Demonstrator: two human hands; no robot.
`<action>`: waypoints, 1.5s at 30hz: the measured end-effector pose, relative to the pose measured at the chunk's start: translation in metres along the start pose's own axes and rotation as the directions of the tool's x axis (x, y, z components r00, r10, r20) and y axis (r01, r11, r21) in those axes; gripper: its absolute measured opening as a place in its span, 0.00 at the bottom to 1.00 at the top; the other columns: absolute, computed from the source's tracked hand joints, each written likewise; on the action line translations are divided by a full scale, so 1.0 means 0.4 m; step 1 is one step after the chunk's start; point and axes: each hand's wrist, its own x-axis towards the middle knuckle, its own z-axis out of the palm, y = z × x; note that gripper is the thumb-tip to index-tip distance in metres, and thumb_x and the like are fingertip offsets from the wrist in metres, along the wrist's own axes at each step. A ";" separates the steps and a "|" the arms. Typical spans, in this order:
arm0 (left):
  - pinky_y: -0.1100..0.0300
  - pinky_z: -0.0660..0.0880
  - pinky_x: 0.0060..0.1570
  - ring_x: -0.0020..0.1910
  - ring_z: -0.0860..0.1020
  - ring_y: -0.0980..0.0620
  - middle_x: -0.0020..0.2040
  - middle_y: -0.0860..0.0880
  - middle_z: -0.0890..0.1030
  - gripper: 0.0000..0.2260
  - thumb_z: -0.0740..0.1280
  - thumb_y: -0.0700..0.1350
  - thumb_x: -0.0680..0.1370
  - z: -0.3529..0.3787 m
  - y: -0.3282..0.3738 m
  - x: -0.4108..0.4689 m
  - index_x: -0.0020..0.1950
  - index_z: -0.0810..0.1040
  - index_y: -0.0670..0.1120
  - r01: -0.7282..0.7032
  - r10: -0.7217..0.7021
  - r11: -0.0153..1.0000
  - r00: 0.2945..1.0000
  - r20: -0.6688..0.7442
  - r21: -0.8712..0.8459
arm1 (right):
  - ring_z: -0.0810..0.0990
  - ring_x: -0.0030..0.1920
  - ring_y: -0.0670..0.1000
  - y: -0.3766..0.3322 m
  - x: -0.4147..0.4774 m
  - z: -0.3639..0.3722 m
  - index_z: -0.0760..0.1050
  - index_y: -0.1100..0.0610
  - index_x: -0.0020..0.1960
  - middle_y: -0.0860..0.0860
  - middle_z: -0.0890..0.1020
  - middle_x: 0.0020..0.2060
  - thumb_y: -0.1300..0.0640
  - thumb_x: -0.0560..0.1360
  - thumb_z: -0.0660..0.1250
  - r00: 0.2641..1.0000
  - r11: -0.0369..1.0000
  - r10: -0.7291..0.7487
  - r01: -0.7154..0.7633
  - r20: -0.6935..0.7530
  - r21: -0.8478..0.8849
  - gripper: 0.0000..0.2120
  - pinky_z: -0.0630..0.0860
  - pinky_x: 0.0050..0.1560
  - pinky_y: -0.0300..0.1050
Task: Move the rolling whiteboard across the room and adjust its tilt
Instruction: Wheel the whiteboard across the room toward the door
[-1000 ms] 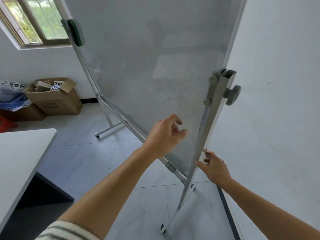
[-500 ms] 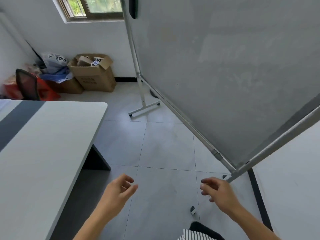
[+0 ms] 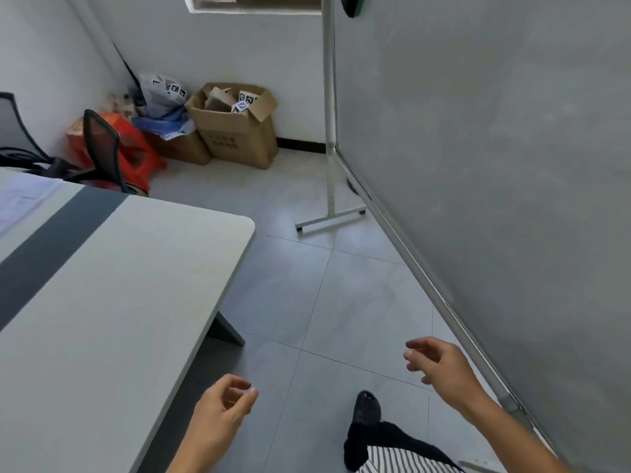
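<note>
While both hands hang in the air low in the view, neither one grips or touches anything. Left hand [image 3: 222, 409]: fingers loosely curled, thumb and fingertips apart, palm empty, held over the floor just beside the edge of the table [image 3: 112, 302]. Right hand [image 3: 444, 370]: fingers spread and half bent, likewise empty, held near the lower rail of the whiteboard [image 3: 495, 148] but clear of it. Between the hands, a dark shoe [image 3: 367, 407] and a dark trouser leg show on the grey floor tiles [image 3: 317, 295], with a striped hem below them.

Whiteboard: fills the right side of the view, its grey face tilted, its bottom rail running diagonally from lower right up toward the far upright post [image 3: 329, 107]. That post stands on a foot bar [image 3: 330, 220] resting on the floor. A dark eraser [image 3: 351, 5] sits at the top of the board near the post.

Farther off, against the back wall: an open cardboard box [image 3: 237, 131], a heap of bags and cloth [image 3: 164, 104], a red stool [image 3: 133, 155], and a black mesh chair [image 3: 100, 145] at the table's far end.
</note>
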 end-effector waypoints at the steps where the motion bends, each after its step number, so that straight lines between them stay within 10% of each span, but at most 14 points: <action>1: 0.47 0.80 0.40 0.38 0.84 0.45 0.35 0.44 0.84 0.03 0.73 0.44 0.73 -0.004 0.030 0.038 0.43 0.81 0.46 0.013 -0.013 1.000 1.000 -0.009 -0.015 | 0.86 0.44 0.48 -0.028 0.046 -0.007 0.80 0.54 0.54 0.50 0.86 0.45 0.56 0.76 0.69 1.000 1.000 -0.001 0.001 0.006 0.001 0.07 0.77 0.39 0.42; 17: 0.51 0.78 0.40 0.35 0.83 0.39 0.32 0.39 0.84 0.02 0.72 0.34 0.73 -0.195 0.299 0.710 0.40 0.81 0.38 0.104 -0.192 0.931 0.955 -0.227 -0.349 | 0.86 0.40 0.52 -0.508 0.782 0.006 0.82 0.57 0.49 0.53 0.87 0.40 0.63 0.75 0.71 0.999 0.996 -0.030 0.031 -0.013 0.087 0.04 0.76 0.36 0.44; 33: 0.66 0.72 0.23 0.36 0.80 0.43 0.34 0.40 0.82 0.03 0.72 0.35 0.73 -0.512 0.807 1.468 0.43 0.79 0.37 -0.056 -0.036 0.949 0.959 -0.280 -0.312 | 0.86 0.36 0.51 -1.119 1.486 0.141 0.82 0.55 0.47 0.56 0.87 0.38 0.66 0.73 0.71 0.968 0.950 -0.238 0.250 -0.085 0.188 0.07 0.75 0.33 0.44; 45: 0.57 0.74 0.32 0.36 0.81 0.42 0.39 0.35 0.83 0.01 0.69 0.33 0.74 -0.690 0.984 1.942 0.44 0.79 0.36 -0.026 -0.027 0.958 0.983 -0.180 -0.286 | 0.86 0.36 0.50 -1.356 1.885 0.253 0.81 0.55 0.48 0.54 0.87 0.37 0.66 0.74 0.71 0.976 0.972 -0.181 0.196 -0.117 0.128 0.07 0.77 0.34 0.42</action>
